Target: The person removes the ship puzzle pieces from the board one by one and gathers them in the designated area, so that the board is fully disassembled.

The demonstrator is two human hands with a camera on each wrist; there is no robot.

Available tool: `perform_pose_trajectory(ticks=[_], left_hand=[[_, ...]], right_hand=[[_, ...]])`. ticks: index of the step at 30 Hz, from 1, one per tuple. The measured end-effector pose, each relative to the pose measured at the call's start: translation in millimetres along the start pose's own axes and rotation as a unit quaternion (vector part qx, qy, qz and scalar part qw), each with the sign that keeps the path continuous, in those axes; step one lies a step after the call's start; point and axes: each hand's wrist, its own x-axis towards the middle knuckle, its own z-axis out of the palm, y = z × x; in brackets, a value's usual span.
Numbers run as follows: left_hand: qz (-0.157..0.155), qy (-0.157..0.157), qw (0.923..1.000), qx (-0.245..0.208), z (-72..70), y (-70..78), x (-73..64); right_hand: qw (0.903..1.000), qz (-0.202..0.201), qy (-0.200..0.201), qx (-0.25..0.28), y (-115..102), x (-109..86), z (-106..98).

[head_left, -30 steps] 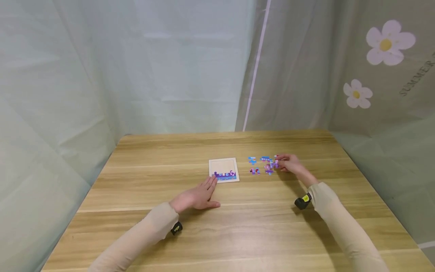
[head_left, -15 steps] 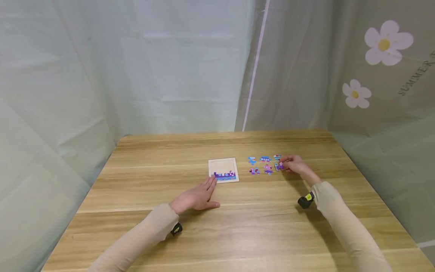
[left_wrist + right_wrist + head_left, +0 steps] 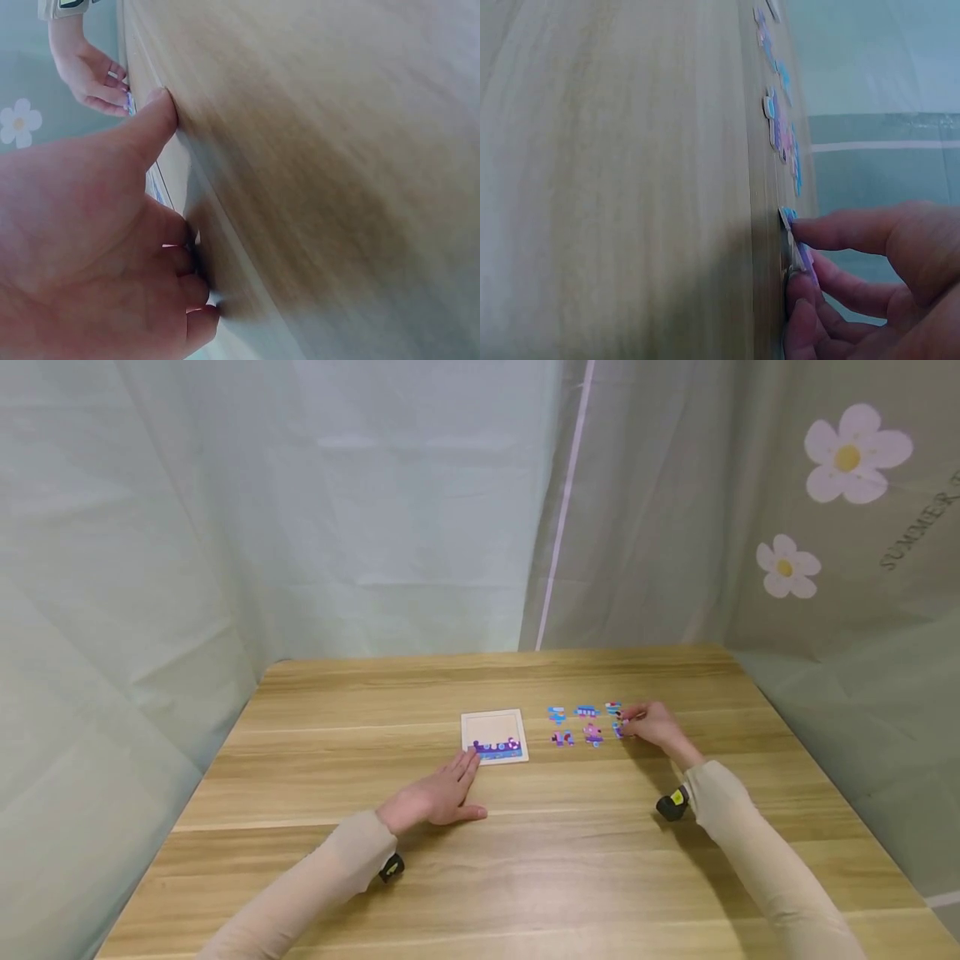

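Observation:
My right hand (image 3: 652,725) pinches a purple-and-blue jigsaw piece (image 3: 805,259) between thumb and fingers at the right end of a group of loose pieces. In the right wrist view that piece is tilted, one edge close to the tabletop. My left hand (image 3: 442,795) lies with fingers extended, fingertips at the lower left corner of a square puzzle tray (image 3: 491,725). Along the tray's bottom runs an assembled purple-and-blue strip (image 3: 497,750); above it the wooden base is bare. Left of the held piece lies a pink-and-purple piece (image 3: 592,735).
Other loose pieces lie in two rough rows: a blue one (image 3: 556,715), a blue striped one (image 3: 587,711), a red-and-blue one (image 3: 612,708) and a pink-red one (image 3: 562,738). The wooden table (image 3: 525,860) meets hanging curtains (image 3: 420,527) behind and at the sides.
My right hand has shifted slightly right with the piece, which now sits apart from the pink-and-purple one. The red-and-blue piece has come into fuller view. My left hand stays put.

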Motion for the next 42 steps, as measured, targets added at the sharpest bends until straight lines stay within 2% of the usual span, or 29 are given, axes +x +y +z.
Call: perform_pose_trajectory(ticks=[8, 13, 23, 29, 35, 42], left_hand=[[0.001, 0.009, 0.9999, 0.005, 0.5, 0.5, 0.5], [0.003, 0.003, 1.0000, 0.000, -1.1, 0.2, -0.4], [0.005, -0.005, 0.9998, -0.019, -2.0, -0.3, -0.5], [0.007, 0.000, 0.9999, -0.014, -0.6, -0.3, -0.5], [0.007, -0.005, 0.9997, -0.022, -1.7, -0.4, -1.4], [0.008, -0.017, 0.9985, -0.050, -4.7, -1.8, -1.0]], right_hand=[[0.9983, 0.008, 0.041, -0.040, -4, -3.5, -1], [0.9976, 0.011, 0.043, -0.053, -5, -4.3, 0], [0.9975, 0.029, 0.058, -0.029, -10, -9.5, 0], [0.9968, 0.021, 0.074, -0.025, -18, -9.9, 3], [0.9966, 0.002, 0.082, 0.012, -23, -6.2, 13], [0.9935, -0.024, 0.061, 0.093, -33, -5.6, 25]])
